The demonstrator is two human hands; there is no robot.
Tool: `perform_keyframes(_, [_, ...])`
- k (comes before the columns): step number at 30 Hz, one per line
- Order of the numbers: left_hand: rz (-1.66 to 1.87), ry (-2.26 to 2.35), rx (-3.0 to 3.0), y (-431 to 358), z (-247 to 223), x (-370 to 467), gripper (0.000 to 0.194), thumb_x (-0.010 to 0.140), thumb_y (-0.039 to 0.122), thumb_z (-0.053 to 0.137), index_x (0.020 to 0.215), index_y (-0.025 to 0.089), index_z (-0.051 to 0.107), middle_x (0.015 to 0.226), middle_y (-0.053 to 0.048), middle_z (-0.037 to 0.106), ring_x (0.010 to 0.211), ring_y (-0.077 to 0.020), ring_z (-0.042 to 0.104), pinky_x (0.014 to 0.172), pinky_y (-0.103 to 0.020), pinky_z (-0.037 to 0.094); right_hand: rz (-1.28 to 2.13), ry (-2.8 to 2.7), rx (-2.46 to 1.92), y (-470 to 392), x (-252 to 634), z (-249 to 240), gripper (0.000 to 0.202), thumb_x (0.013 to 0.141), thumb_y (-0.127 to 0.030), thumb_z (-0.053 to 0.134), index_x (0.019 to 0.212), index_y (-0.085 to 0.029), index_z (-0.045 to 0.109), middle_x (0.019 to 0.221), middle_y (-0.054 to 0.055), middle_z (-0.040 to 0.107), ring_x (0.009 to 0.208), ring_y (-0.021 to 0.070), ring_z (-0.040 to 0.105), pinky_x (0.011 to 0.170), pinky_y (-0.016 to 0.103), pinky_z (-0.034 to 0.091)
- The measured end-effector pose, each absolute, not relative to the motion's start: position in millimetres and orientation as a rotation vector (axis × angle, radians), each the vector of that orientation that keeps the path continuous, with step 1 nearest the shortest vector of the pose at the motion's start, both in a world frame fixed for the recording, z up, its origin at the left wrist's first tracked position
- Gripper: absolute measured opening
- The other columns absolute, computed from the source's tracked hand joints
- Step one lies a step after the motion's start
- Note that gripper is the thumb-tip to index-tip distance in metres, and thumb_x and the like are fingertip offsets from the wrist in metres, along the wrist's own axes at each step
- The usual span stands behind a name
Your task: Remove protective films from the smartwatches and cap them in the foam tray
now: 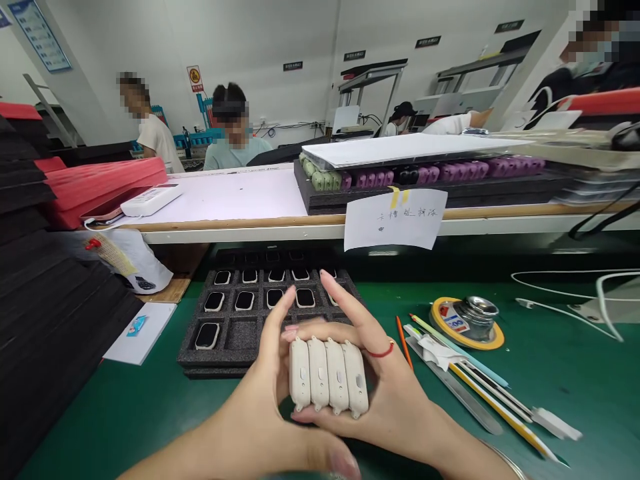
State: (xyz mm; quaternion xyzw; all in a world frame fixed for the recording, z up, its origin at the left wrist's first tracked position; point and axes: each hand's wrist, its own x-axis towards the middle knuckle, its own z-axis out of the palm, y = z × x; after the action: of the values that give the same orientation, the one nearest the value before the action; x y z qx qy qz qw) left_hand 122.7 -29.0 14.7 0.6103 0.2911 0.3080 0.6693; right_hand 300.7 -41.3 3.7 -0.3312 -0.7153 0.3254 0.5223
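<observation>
A row of several beige watch cases (329, 377) is held side by side between my two hands, their side buttons facing me. My left hand (267, 400) is closed around the row's left end, index finger raised and thumb stretched low in front. On the right end, my right hand (395, 383) grips with fingers behind and below the cases, its index finger pointing up. Behind the hands lies a black foam tray (193, 347) with watches bearing dark screens in its pockets. A pocket in its front row shows bare foam; my fingers hide part of the tray.
Right of my hands lie an orange stick (404, 341), a metal spatula (453, 383), pens and a glass bottle (477, 319) inside a yellow tape roll (440, 307). A shelf edge (260, 235) crosses above the tray. Black foam stacks (60, 320) rise at left. Other people sit beyond.
</observation>
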Motion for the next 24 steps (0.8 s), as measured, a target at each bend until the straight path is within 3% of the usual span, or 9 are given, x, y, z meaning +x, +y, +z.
perform_keyframes(2, [0.616,0.581,1.246,-25.8,17.8,126.4,0.086,0.069,0.033,0.086,0.143,0.030,0.042,0.127,-0.012,0.058,0.116,-0.0298,0.059,0.095,-0.043,0.050,0.686,-1.766,-0.716,-38.6,301.4,0.8,0.104,0.072,-0.025,0.086,0.154,-0.033,0.022,0.127,0.004,0.068,0.117,0.0245,0.066,0.107,0.037,0.050])
perform_keyframes(3, [0.596,0.569,1.238,-23.9,19.1,128.4,0.065,0.072,0.032,0.084,0.130,0.024,0.055,0.114,-0.010,0.063,0.107,-0.0263,0.062,0.091,-0.038,0.051,0.652,-1.791,-0.685,-36.9,301.5,-0.6,0.099,0.075,-0.029,0.083,0.154,-0.031,0.024,0.129,0.006,0.066,0.120,0.0255,0.064,0.108,0.039,0.049])
perform_keyframes(5, [0.591,0.579,1.270,-21.0,21.2,131.3,0.041,0.073,0.029,0.083,0.110,0.019,0.066,0.100,-0.006,0.065,0.095,-0.0202,0.062,0.085,-0.031,0.051,0.622,-1.827,-0.656,-33.5,301.6,-2.8,0.096,0.079,-0.035,0.080,0.155,-0.027,0.022,0.128,0.007,0.068,0.121,0.0264,0.063,0.111,0.043,0.046])
perform_keyframes(8, [0.614,0.588,1.287,-20.4,22.0,131.1,0.039,0.073,0.026,0.083,0.107,0.019,0.067,0.096,-0.003,0.064,0.090,-0.0168,0.060,0.081,-0.027,0.050,0.672,-1.829,-0.642,-30.5,302.0,-4.3,0.101,0.080,-0.034,0.079,0.157,-0.028,0.014,0.123,0.007,0.070,0.119,0.0258,0.065,0.107,0.041,0.050])
perform_keyframes(11, [0.626,0.539,1.192,-21.8,19.1,126.4,0.043,0.077,0.028,0.080,0.117,0.021,0.064,0.106,-0.005,0.065,0.100,-0.0185,0.061,0.086,-0.028,0.049,0.721,-1.822,-0.625,-30.5,303.0,-3.9,0.105,0.078,-0.029,0.081,0.157,-0.030,0.012,0.121,0.006,0.071,0.120,0.0252,0.065,0.102,0.036,0.055])
perform_keyframes(15, [0.608,0.484,1.045,-21.3,13.5,120.1,0.037,0.086,0.033,0.071,0.120,0.023,0.062,0.109,-0.005,0.064,0.104,-0.0189,0.061,0.086,-0.029,0.050,0.694,-1.827,-0.658,-32.4,303.6,-1.8,0.107,0.076,-0.018,0.080,0.157,-0.029,0.011,0.125,0.006,0.069,0.120,0.0251,0.064,0.105,0.038,0.052])
perform_keyframes(24, [0.672,0.615,1.104,-24.0,14.4,128.4,0.041,0.082,0.037,0.074,0.116,0.019,0.059,0.111,-0.007,0.065,0.104,-0.0203,0.060,0.087,-0.031,0.049,0.626,-1.881,-0.676,-32.5,301.0,2.7,0.101,0.080,-0.014,0.074,0.157,-0.029,0.011,0.118,0.003,0.071,0.120,0.0223,0.065,0.109,0.037,0.049])
